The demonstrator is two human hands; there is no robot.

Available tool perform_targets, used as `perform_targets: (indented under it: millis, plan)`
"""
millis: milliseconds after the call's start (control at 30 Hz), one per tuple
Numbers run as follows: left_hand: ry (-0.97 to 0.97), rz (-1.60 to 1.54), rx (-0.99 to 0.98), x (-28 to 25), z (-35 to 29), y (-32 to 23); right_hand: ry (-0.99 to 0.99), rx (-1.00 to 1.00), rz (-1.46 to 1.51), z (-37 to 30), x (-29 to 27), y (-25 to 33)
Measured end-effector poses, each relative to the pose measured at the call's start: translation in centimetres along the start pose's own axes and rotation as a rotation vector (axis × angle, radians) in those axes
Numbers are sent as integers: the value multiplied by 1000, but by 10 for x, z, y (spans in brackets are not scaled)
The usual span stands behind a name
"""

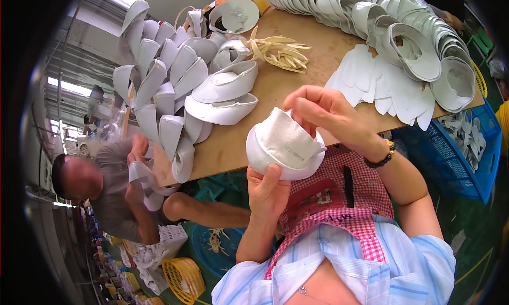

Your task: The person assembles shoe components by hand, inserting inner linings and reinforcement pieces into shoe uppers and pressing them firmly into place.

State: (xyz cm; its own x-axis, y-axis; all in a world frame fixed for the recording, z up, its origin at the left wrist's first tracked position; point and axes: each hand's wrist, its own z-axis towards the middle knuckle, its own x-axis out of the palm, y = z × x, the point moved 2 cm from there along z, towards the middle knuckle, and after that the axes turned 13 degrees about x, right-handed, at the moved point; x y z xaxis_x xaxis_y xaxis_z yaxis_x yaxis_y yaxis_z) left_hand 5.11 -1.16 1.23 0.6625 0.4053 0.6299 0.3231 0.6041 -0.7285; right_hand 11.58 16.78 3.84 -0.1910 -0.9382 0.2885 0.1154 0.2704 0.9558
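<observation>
My left hand (269,192) grips a white shoe upper (289,146) from below, thumb pressed on its outer side. The upper has a smooth white front and a fuzzy off-white lining with a small dark stamp. My right hand (328,114) is curled over the upper's open edge, its fingers bent together and some dipping into the opening. Whatever those fingers pinch is hidden. Both hands are in front of the table's near edge, above my red checked apron (339,183).
On the brown table (313,34) lie stacked white uppers (175,66), pale yellow strips (275,48), flat white insole-shaped pieces (382,82) and long rows of uppers (366,13). A blue crate (461,156) stands at right. At left, a seated person (124,183) handles a white upper.
</observation>
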Motion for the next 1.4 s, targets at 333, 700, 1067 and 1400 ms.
perform_targets:
  millis: [333,700,1067,1400]
  plan:
    - [-55,83,77,6,16,-1,58,43,138,-10,8,-17]
    - [809,1993,471,4,45,28,-288,-649,-897,-33,0,21]
    - [1303,2362,770,13,21,25,-102,-531,-1629,-53,19,6]
    - [1170,2166,733,6,16,15,-91,-259,-2056,-40,23,-17]
